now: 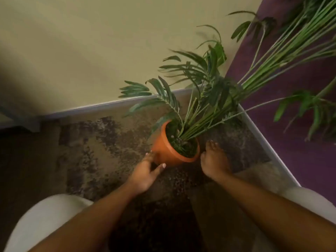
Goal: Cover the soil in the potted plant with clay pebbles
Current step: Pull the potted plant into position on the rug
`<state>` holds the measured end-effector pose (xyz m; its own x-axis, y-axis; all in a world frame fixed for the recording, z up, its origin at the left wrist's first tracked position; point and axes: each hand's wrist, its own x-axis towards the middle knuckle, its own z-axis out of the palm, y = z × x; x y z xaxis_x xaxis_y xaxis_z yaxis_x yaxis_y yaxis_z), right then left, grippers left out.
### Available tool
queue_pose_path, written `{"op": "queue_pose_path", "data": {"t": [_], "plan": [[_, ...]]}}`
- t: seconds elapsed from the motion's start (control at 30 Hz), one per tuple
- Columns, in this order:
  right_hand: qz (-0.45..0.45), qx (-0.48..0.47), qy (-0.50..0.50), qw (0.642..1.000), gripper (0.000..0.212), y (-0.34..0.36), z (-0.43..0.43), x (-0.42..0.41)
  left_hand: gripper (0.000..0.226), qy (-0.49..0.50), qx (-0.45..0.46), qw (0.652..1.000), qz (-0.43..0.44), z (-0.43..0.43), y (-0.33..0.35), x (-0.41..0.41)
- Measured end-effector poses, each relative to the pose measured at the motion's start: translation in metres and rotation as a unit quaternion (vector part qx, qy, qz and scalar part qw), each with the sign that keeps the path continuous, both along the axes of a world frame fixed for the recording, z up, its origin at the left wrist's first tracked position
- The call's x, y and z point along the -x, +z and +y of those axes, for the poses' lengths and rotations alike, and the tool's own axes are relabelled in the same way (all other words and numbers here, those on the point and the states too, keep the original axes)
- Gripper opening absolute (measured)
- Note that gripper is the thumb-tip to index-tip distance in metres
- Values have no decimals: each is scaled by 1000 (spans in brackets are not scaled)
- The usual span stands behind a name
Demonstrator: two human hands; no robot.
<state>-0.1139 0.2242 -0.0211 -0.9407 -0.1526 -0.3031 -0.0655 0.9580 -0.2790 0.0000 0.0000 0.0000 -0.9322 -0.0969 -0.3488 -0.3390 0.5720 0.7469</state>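
Orange pot [163, 151]: it sits on the rug [101, 142] in the corner of the room, just past both hands.
Soil [183, 146]: dark, inside the rim. It is not covered yet.
Plant [200, 99]: its long stems lean away from the person, up and to the right. So the near side of the soil is open from above, and the far side hides under the stems.
Left hand [145, 172]: it is on the low left side of the pot. Its fingers [150, 155] are spread and fairly straight and touch the pot's wall. The thumb sticks out along the bottom edge. It holds nothing.
Right hand [213, 160]: it is just beside the rim, on the right. Its fingers [211, 145] are straight and close together and point away from the person. It holds nothing.
Pebbles [181, 179]: a brown, bumpy patch on the floor between the two arms may be the pebbles, but it is dim and blurry there.
Which way: the pot is straight ahead, between the two hands. The soil is nearer the right hand. The bumpy patch is behind the hands, closer to the person.
Next move, my guess: one hand has to come back for pebbles. The right hand looks best for it, and the left hand can steady the pot. The pebbles should drop in from the near side, under the stems.
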Motion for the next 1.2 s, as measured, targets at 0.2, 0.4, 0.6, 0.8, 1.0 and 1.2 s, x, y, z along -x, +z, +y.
{"op": "queue_pose_path", "data": {"t": [0.2, 0.4, 0.6, 0.8, 1.0, 1.2], "plan": [[-174, 207, -216, 938, 53, -43, 3, 42, 70, 99, -110, 989, -26, 15, -14, 47], [-271, 335, -310, 848, 33, -56, -4, 56, 62, 232, -170, 955, -67, 28, -23, 73], [-324, 353, -321, 817, 25, -66, -15, 56, 42, 233, -150, 959, -66, 30, -22, 81], [-292, 350, -331, 826, 24, -69, -20, 59, 14, 289, -191, 937, -45, 29, -26, 91], [-272, 376, -340, 818, 22, -65, -25, 51, 18, 339, -228, 911, -57, 16, -26, 94], [-245, 395, -346, 815, 23, -62, -34, 43, 20, 360, -243, 899, -56, 4, -26, 91]]}}
